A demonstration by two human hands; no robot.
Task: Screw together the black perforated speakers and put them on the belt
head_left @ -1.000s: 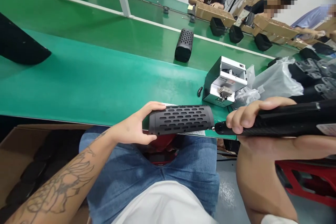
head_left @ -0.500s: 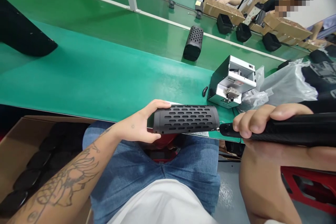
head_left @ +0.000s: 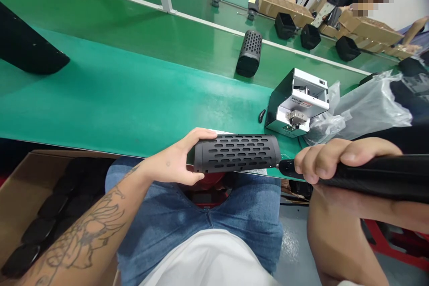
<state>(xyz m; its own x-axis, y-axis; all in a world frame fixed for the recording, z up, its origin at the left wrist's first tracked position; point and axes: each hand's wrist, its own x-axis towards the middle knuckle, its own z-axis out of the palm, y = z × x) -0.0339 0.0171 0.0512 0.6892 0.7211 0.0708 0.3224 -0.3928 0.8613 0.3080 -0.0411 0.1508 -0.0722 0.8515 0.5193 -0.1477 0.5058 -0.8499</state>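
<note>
My left hand [head_left: 177,156] is shut around the left end of a black cylindrical speaker [head_left: 236,153] with a slotted grille, and it holds the speaker roughly level over the belt's front edge. My right hand [head_left: 338,159] grips a black electric screwdriver [head_left: 378,177]. The screwdriver's narrow nose sits against the speaker's right end cap. The contact point is partly hidden, and I cannot see the bit itself.
A silver screw feeder [head_left: 296,103] and a clear plastic bag [head_left: 372,109] sit on the green belt [head_left: 134,98]. A second speaker [head_left: 249,53] stands beyond them. At lower left, a cardboard box [head_left: 20,196] holds several black cylinders. Co-workers sit at the far belt among cartons.
The speaker has turned from tilted, right end lower, to nearly level. The screwdriver has swung level with it, and the view has shifted slightly. Both hands keep their hold.
</note>
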